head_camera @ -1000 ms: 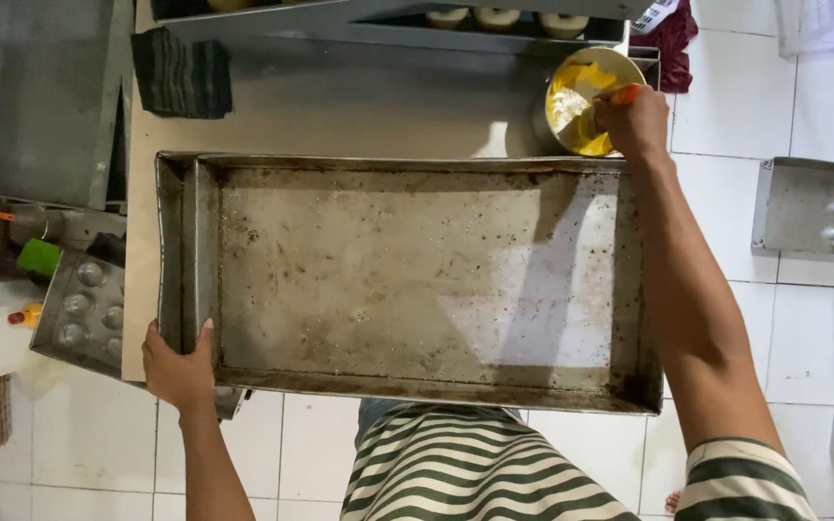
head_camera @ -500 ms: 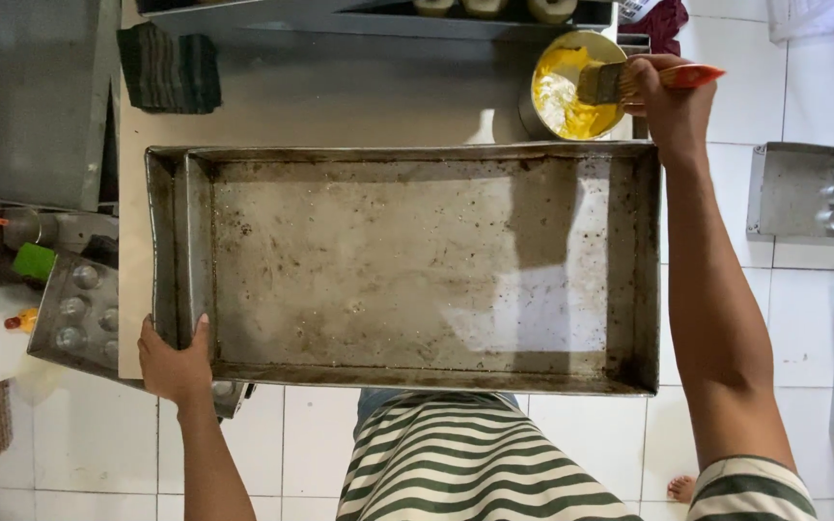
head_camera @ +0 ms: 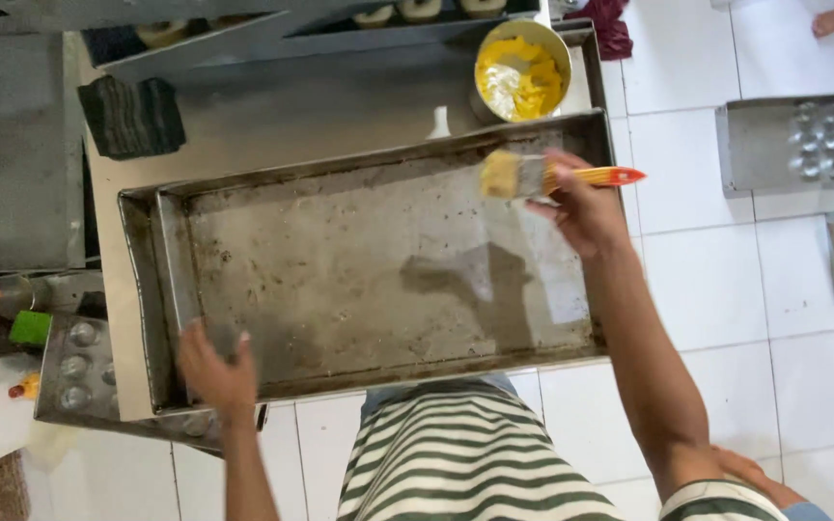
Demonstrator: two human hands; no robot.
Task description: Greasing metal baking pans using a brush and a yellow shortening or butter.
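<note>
A large, worn metal baking tray (head_camera: 147, 289) lies on a steel worktable. My left hand (head_camera: 216, 369) rests on the tray's near left rim and holds it. Over the tray's far right part, my right hand (head_camera: 583, 207) grips a pastry brush (head_camera: 523, 177) with an orange handle; its bristles are coated in yellow grease. Just past the tray's far edge stands a round metal bowl (head_camera: 521, 72) of yellow grease.
A dark folded cloth (head_camera: 132, 116) lies on the table's far left. Trays holding pale dough rings (head_camera: 417, 12) sit at the back. A small mould tray (head_camera: 74, 371) sits below the table's left side, another mould tray (head_camera: 793, 145) on the tiled floor at right.
My right hand lifted the brush out of the yellow bowl and brought it over the tray's right part. The view shifted and my left hand slid along the near rim.
</note>
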